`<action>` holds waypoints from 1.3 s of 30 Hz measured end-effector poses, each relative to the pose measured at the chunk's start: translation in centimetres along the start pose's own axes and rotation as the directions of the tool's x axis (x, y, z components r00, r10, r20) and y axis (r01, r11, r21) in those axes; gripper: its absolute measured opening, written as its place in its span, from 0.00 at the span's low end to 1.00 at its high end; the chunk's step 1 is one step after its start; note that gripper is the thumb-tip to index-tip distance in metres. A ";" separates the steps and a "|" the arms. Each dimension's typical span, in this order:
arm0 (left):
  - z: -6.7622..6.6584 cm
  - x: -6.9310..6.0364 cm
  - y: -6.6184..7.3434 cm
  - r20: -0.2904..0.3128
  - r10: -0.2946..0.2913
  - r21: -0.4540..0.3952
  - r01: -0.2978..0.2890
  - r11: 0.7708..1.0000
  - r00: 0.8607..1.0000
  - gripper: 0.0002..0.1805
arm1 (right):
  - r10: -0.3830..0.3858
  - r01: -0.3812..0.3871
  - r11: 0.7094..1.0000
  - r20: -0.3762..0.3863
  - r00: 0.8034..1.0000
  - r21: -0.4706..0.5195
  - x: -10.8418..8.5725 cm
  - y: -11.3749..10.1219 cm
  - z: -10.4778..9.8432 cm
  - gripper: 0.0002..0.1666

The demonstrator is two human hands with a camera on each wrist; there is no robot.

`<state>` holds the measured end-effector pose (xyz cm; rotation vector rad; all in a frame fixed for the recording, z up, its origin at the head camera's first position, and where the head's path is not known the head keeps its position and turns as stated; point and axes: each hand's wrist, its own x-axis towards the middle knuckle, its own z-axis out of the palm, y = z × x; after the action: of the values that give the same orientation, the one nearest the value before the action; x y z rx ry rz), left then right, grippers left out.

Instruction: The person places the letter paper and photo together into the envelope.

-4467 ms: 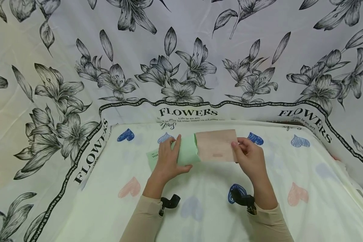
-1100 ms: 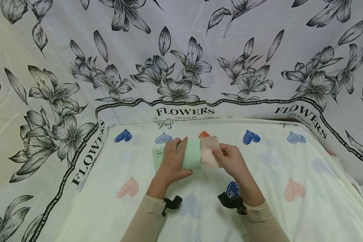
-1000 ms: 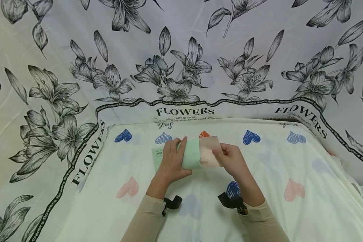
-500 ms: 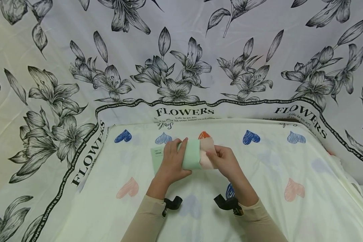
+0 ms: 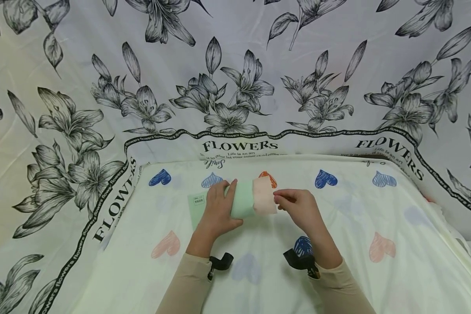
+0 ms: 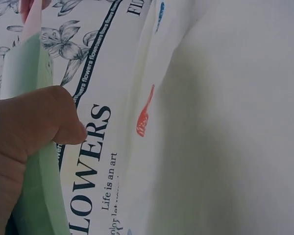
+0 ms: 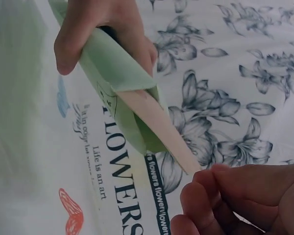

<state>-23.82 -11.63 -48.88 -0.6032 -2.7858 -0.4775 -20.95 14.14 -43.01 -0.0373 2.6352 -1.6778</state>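
Observation:
My left hand [image 5: 216, 208] grips a pale green envelope [image 5: 243, 201], its thumb along the near edge and its fingers across the far side. The envelope's left end, with a small printed box, shows past that hand. A pink sheet of paper [image 5: 264, 196] sticks out of the envelope's right-hand mouth, which gapes in the right wrist view; its inner part is hidden. My right hand [image 5: 298, 207] pinches the paper's outer edge between thumb and forefinger, the fingertips [image 7: 206, 178] lying right at that end. In the left wrist view the thumb [image 6: 59, 112] lies across the envelope.
Beneath the hands spreads a pale cloth [image 5: 259, 279] printed with hearts. Behind it rises a white flower-printed cloth [image 5: 235, 65] with a black wavy border. A black camera mount [image 5: 221, 261] sits on the left wrist, another mount [image 5: 299, 260] on the right.
Over the first seconds the pink paper slides left, far deeper into the envelope. In the last half second the envelope shifts slightly left, and my right hand moves right to the paper's very edge.

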 end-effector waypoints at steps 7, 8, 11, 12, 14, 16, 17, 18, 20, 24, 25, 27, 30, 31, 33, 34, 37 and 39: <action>0.1 -0.2 0.2 0.030 -0.023 0.012 0.023 1.000 0.999 0.66 | -0.023 0.023 0.999 0.003 1.000 -0.037 0.0 0.1 0.7 0.14; 0.2 -0.1 0.2 0.031 -0.020 0.010 0.019 1.000 0.999 0.66 | -0.029 0.030 0.999 0.008 1.000 -0.046 0.0 0.1 0.8 0.14; 0.3 -0.1 0.3 0.037 0.005 0.005 -0.005 1.000 0.999 0.66 | -0.053 0.055 0.996 0.040 0.998 -0.071 0.0 0.1 1.2 0.14; 0.4 0.0 0.4 0.040 0.016 0.002 -0.016 1.000 0.999 0.66 | -0.058 0.062 0.995 0.055 0.997 -0.076 0.1 0.2 1.3 0.14; 0.4 0.0 0.5 0.048 0.032 -0.004 -0.032 0.999 0.998 0.66 | -0.066 0.073 0.994 0.083 0.994 -0.086 0.1 0.2 1.5 0.14; 0.5 0.0 0.7 0.054 0.037 -0.006 -0.037 0.999 0.998 0.65 | -0.071 0.082 0.992 0.104 0.992 -0.100 0.2 0.3 1.5 0.15; 0.5 0.0 0.7 0.056 0.037 -0.002 -0.037 0.999 0.998 0.65 | -0.072 0.084 0.990 0.110 0.991 -0.109 0.2 0.3 1.5 0.15; 0.5 -0.1 0.7 0.060 0.033 0.002 -0.033 0.999 0.998 0.65 | -0.073 0.087 0.989 0.115 0.991 -0.118 0.2 0.3 1.4 0.15; 0.4 -0.1 0.7 0.061 0.025 0.007 -0.026 1.000 0.998 0.65 | -0.072 0.088 0.988 0.122 0.990 -0.128 0.2 0.4 1.2 0.16; 0.4 -0.2 0.6 0.066 0.010 0.018 -0.011 1.000 0.998 0.64 | -0.083 0.105 0.985 0.154 0.985 -0.138 0.1 0.5 1.0 0.16; 0.4 -0.2 0.6 0.069 0.006 0.020 -0.007 1.000 0.998 0.63 | -0.089 0.113 0.983 0.167 0.982 -0.142 0.1 0.5 1.0 0.16; 0.5 -0.2 0.5 0.078 0.000 0.023 -0.001 1.000 0.997 0.63 | -0.103 0.134 0.979 0.192 0.976 -0.153 0.0 0.5 1.0 0.16; 0.6 -0.2 0.6 0.091 -0.008 0.030 0.005 1.000 0.996 0.64 | -0.108 0.146 0.974 0.213 0.971 -0.171 -0.1 0.5 1.2 0.17; 0.6 -0.2 0.6 0.099 -0.012 0.034 0.009 0.999 0.995 0.64 | -0.104 0.143 0.973 0.216 0.971 -0.178 -0.1 0.5 1.3 0.17; 0.6 -0.2 0.7 0.110 -0.019 0.038 0.015 0.999 0.994 0.65 | -0.094 0.137 0.971 0.216 0.972 -0.194 -0.1 0.5 1.5 0.17; 0.6 -0.2 0.7 0.114 -0.022 0.041 0.018 0.999 0.993 0.66 | -0.084 0.129 0.971 0.215 0.973 -0.201 -0.1 0.4 1.7 0.17; 0.5 -0.1 0.8 0.123 -0.022 0.030 0.019 0.999 0.992 0.66 | -0.074 0.125 0.969 0.228 0.971 -0.215 0.0 0.5 2.1 0.17; 0.4 -0.1 0.9 0.128 -0.017 0.019 0.015 1.000 0.992 0.67 | -0.083 0.140 0.965 0.247 0.965 -0.221 0.1 0.5 2.2 0.18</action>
<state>-23.42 -10.69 -49.02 -0.6290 -2.9152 -0.4312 -20.95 12.34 -44.44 -0.3727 2.6742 -1.2796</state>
